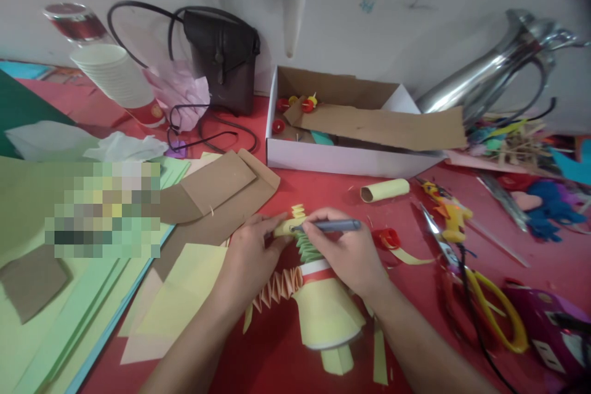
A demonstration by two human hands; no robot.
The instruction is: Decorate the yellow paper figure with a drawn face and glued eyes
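Note:
A paper craft figure [325, 311] lies on the red table in front of me, with a pale yellow cone-shaped body and a red and white band. My left hand [247, 252] is closed on its small yellow head piece [285, 228], fingers at the left side. In my right hand [353, 258] a dark grey pen [337, 225] is pinched, its tip at a small drawn mark on the head. A green folded-paper neck [308, 247] joins head and body, partly behind my right hand. An orange accordion-folded strip [279, 289] sticks out leftward below my left wrist.
Behind the figure stands a white box [341, 157] with cardboard inside. Scissors [494, 314], a yellow paper roll [385, 189] and a red tape roll [388, 238] lie to the right. Coloured paper sheets [180, 289] cover the left. A metal jug [484, 74] stands at the back right.

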